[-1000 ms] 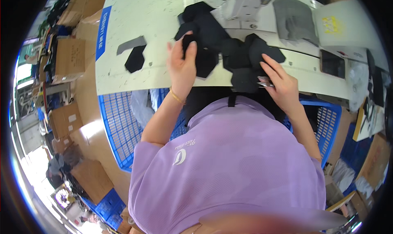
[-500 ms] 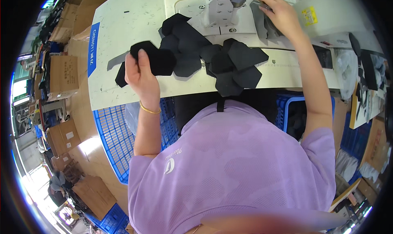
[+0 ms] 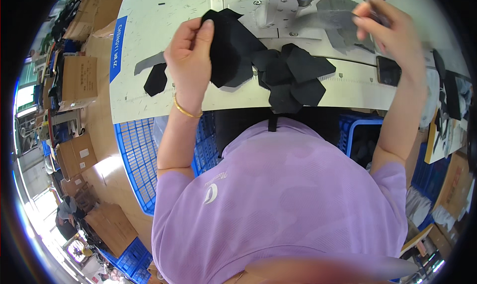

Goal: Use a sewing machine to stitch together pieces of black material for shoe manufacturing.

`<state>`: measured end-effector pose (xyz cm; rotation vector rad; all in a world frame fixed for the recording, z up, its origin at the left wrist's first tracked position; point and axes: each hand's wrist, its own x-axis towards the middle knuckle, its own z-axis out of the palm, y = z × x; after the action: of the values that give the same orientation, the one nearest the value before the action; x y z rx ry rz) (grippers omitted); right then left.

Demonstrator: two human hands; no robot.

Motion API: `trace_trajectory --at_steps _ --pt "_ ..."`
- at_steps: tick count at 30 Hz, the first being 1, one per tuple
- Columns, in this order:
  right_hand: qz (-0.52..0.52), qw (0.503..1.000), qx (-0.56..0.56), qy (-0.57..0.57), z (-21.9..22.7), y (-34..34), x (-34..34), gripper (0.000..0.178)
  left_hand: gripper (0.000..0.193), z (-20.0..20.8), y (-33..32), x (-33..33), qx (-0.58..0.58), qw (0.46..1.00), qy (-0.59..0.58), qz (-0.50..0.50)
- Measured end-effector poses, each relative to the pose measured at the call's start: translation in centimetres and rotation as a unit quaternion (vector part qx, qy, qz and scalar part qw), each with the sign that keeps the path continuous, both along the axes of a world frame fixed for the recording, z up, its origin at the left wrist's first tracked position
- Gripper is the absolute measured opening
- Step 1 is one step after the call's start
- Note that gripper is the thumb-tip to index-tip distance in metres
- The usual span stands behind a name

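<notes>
The left hand [image 3: 189, 54] has its grip clamped, thumb against fingers, on a black piece [image 3: 218, 50] of sheet material, held over the table [image 3: 139, 28]. Half a second ago this piece was farther left, near the gray strip [image 3: 147, 64]; now it covers part of the dark pieces behind it. It looks matte, flat and angular-edged.

The right hand [image 3: 390, 33] is blurred, thumb and forefinger near each other; whether they pinch anything, I cannot tell. It has shifted rightward and nearer the body, beside gray pieces [image 3: 340, 16], one now smeared toward the sewing machine [image 3: 285, 8]. Between the hands lies a loose black pile [image 3: 293, 78], overlapping at the table's near edge.
</notes>
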<state>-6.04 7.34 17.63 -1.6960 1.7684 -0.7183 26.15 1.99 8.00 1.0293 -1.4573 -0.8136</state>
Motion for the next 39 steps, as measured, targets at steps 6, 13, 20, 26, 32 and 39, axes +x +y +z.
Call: trace_trajectory --at_steps 6,13,20,26,32,39 --pt "0.011 0.929 -0.079 -0.361 -4.0 3.2 9.7 0.01 0.011 0.3 1.7 -5.2 0.054 0.994 0.045 -0.081" --pt "-0.067 0.929 -0.229 -0.284 -7.9 1.6 11.4 0.012 0.018 -0.2 2.7 -5.5 -0.03 0.987 0.0 -0.156" --pt "-0.099 0.924 -0.173 -0.325 -7.6 1.9 11.7 0.01 0.019 0.0 2.8 -5.3 -0.005 0.98 0.015 -0.197" --pt "-0.097 0.92 -0.192 -0.327 -7.6 2.1 12.0 0.01 0.009 0.8 3.8 -6.6 0.111 0.957 0.181 -0.2" --pt "-0.095 0.916 -0.195 -0.339 -7.5 2.4 12.3 0.013 0.008 0.5 3.7 -6.6 0.143 0.946 0.231 -0.177" --pt "-0.101 0.903 -0.167 -0.381 -6.8 3.3 12.3 0.013 0.011 0.7 3.8 -6.6 0.105 0.969 0.168 -0.147"
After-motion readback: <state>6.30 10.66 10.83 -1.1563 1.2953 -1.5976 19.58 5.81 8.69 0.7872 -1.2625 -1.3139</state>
